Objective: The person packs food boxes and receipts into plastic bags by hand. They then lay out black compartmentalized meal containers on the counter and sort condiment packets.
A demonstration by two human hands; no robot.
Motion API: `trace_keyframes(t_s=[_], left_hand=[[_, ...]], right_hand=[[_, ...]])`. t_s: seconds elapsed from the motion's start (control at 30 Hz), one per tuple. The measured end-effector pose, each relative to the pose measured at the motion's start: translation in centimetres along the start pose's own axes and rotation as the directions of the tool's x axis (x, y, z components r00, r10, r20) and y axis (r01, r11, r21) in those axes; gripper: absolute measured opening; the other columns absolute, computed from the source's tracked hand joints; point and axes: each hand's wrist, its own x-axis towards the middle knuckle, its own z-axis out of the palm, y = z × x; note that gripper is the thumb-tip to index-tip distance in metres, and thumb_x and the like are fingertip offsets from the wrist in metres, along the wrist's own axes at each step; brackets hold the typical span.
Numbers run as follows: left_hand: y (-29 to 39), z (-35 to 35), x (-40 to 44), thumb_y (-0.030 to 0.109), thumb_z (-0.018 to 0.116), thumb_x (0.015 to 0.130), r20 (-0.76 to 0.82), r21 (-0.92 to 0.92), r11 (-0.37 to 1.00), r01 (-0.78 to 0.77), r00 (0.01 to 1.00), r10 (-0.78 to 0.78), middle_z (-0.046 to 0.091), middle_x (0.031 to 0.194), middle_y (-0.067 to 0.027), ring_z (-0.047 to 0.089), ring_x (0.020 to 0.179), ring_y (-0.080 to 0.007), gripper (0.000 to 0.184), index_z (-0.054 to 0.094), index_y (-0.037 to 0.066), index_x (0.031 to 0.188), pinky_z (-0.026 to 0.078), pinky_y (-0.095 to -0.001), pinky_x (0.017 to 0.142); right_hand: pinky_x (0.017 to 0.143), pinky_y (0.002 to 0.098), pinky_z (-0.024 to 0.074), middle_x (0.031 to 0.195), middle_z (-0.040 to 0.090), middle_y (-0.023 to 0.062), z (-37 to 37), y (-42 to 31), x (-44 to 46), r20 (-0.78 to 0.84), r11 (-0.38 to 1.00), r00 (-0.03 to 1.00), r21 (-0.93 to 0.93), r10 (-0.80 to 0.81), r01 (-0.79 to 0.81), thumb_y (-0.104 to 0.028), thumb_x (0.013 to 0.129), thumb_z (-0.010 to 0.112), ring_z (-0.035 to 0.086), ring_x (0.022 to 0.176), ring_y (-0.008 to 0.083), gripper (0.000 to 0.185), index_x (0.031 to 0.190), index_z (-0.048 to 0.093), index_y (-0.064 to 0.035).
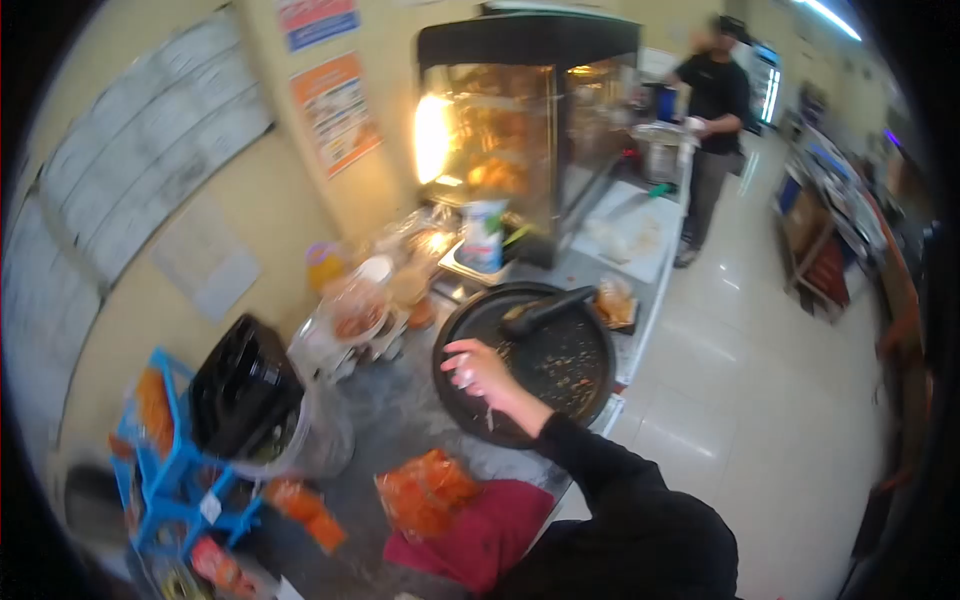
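Note:
My right hand [482, 374], at the end of a black sleeve, reaches over the left part of a wide black mortar [560, 375]. Its fingers are bent around a small whitish thing, too blurred to name, with a thin pale strip hanging below. Inside the mortar lies a dark pestle [548, 312], tilted against the far rim, and crumbs are scattered over the bottom. My left hand is out of view. Nearer to me, a clear bag of orange food [426, 492] rests against a dark red cloth [490, 530].
A lit glass cabinet [500, 150] stands behind the mortar. A clear bucket with a black container [245, 390] and a blue rack [170, 480] are at left. Further back are a white board [630, 230] and a person in black [715, 100] in the aisle.

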Motion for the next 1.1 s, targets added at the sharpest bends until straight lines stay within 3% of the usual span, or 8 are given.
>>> trace_keyframes(t_s=[0.23, 0.4, 0.57, 0.63, 0.67, 0.7, 0.83, 1.1], left_hand=[[-3.5, -5.9, -10.5, 0.050, 0.040, 0.100, 0.282, -0.180, 0.883, 0.434, 0.882, -0.376, 0.066, 0.093, -0.0095, 0.062, 0.087, -0.0193, 0.060, 0.064, -0.005, 0.100, 0.048, -0.0324, 0.079], [-8.6, -16.7, -21.8, 0.053, 0.039, 0.100, 0.704, 0.013, 0.428, 0.904, 0.296, -0.646, 0.067, 0.092, -0.0087, 0.062, 0.086, -0.0181, 0.064, 0.065, -0.005, 0.100, 0.048, -0.0314, 0.078], [-6.3, -29.7, -21.9, 0.057, 0.038, 0.100, 0.809, 0.214, -0.036, 0.976, -0.198, -0.554, 0.068, 0.091, -0.0078, 0.062, 0.086, -0.0168, 0.068, 0.066, -0.005, 0.100, 0.047, -0.0304, 0.078], [-2.0, -32.8, -17.6, 0.059, 0.037, 0.100, 0.811, 0.182, -0.048, 0.982, -0.177, -0.557, 0.068, 0.091, -0.0075, 0.062, 0.086, -0.0164, 0.069, 0.066, -0.004, 0.100, 0.047, -0.0299, 0.077], [0.5, -33.6, -15.2, 0.058, 0.037, 0.100, 0.823, 0.195, 0.374, 0.907, 0.056, -0.565, 0.068, 0.087, -0.0074, 0.062, 0.082, -0.0180, 0.069, 0.067, -0.004, 0.095, 0.047, -0.0305, 0.077], [3.2, -33.8, -12.9, 0.056, 0.038, 0.100, 0.936, 0.023, 0.220, 0.975, 0.056, -0.346, 0.067, 0.083, -0.0102, 0.060, 0.078, -0.0205, 0.067, 0.066, -0.004, 0.093, 0.047, -0.0317, 0.077], [5.4, -34.2, -10.8, 0.051, 0.039, 0.101, 0.918, 0.088, 0.727, 0.681, 0.228, -0.326, 0.055, 0.060, -0.0168, 0.055, 0.061, -0.0254, 0.068, 0.060, -0.006, 0.071, 0.044, -0.0370, 0.062], [5.9, -32.9, -11.2, 0.061, 0.040, 0.097, 0.898, 0.174, 0.657, 0.734, 0.155, -0.412, 0.061, 0.067, -0.0163, 0.064, 0.071, -0.0260, 0.072, 0.063, -0.005, 0.081, 0.048, -0.0383, 0.070]], right_hand=[[0.040, 0.0179, 0.0336, 0.094, 0.061, 0.0043, -1.4, 0.6, -5.0, -0.029, 0.993, 0.994, 0.058, 0.106, -0.104, -0.001, 0.088, 0.056, 0.057, 0.063, 0.0114, 0.037, 0.124, 0.054, -0.0081], [0.043, 0.0185, 0.0335, 0.100, 0.059, 0.0043, -0.4, 2.1, -7.1, 0.053, 0.970, 0.977, 0.119, 0.206, -0.211, -0.003, 0.090, 0.055, 0.055, 0.070, 0.0139, 0.036, 0.126, 0.051, -0.0054], [0.042, 0.0189, 0.0346, 0.098, 0.059, 0.0032, 1.0, 3.7, -8.2, 0.134, 0.949, 0.940, 0.009, 0.313, -0.317, -0.005, 0.089, 0.059, 0.054, 0.070, 0.0137, 0.040, 0.128, 0.048, -0.0061], [0.042, 0.0190, 0.0340, 0.098, 0.059, 0.0038, 1.4, 4.2, -8.5, 0.170, 0.934, 0.923, 0.030, 0.346, -0.356, -0.005, 0.090, 0.058, 0.055, 0.071, 0.0143, 0.039, 0.127, 0.049, -0.0066], [0.042, 0.0190, 0.0339, 0.098, 0.059, 0.0040, 1.7, 4.2, -8.6, 0.172, 0.933, 0.919, 0.002, 0.354, -0.359, -0.005, 0.090, 0.058, 0.055, 0.071, 0.0144, 0.038, 0.127, 0.049, -0.0066], [0.042, 0.0191, 0.0337, 0.098, 0.059, 0.0042, 2.0, 4.3, -8.9, 0.172, 0.931, 0.916, -0.021, 0.362, -0.364, -0.005, 0.090, 0.058, 0.055, 0.071, 0.0144, 0.037, 0.126, 0.049, -0.0067], [0.042, 0.0192, 0.0332, 0.099, 0.060, 0.0046, 3.0, 4.2, -9.3, 0.188, 0.927, 0.908, -0.062, 0.375, -0.370, -0.005, 0.091, 0.057, 0.055, 0.072, 0.0147, 0.034, 0.125, 0.051, -0.0066], [0.044, 0.0156, 0.0307, 0.089, 0.060, 0.0004, 6.8, 4.1, -13.0, 0.143, 0.901, 0.951, -0.384, 0.273, -0.201, -0.011, 0.091, 0.060, 0.051, 0.063, 0.0056, 0.031, 0.121, 0.058, -0.0056]])
